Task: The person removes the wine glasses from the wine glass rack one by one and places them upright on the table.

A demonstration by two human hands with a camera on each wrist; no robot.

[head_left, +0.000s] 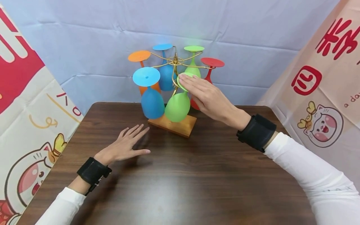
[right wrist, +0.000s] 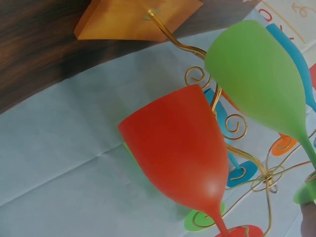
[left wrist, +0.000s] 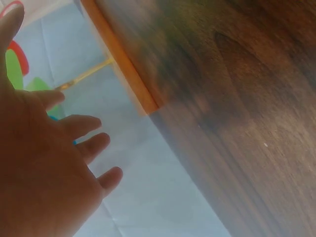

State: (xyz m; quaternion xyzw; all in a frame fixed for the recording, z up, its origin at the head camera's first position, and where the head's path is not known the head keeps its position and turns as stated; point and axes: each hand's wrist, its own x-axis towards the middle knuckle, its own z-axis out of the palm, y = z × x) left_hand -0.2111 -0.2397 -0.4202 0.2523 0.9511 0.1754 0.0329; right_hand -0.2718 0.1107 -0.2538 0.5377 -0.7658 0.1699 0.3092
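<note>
**Soft glare, hazy edges**

Bright, even light filled the head view, leaving a pale glare on the table [head_left: 166, 187] and a soft shadow beneath the left hand [head_left: 123, 147]. The left wrist view looked dim and hazy; in the right, the red cup [right wrist: 177, 148] gleamed faintly.

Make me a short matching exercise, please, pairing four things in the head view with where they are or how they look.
1. Left hand
2. Right hand
3. Wooden base
4. Red glass

A. at the foot of the front green glass
B. upside down on the right side of the rack
C. fingers spread, holding nothing
D. flat on the table

Pairs: 1-C; 2-A; 3-D; 4-B
</note>
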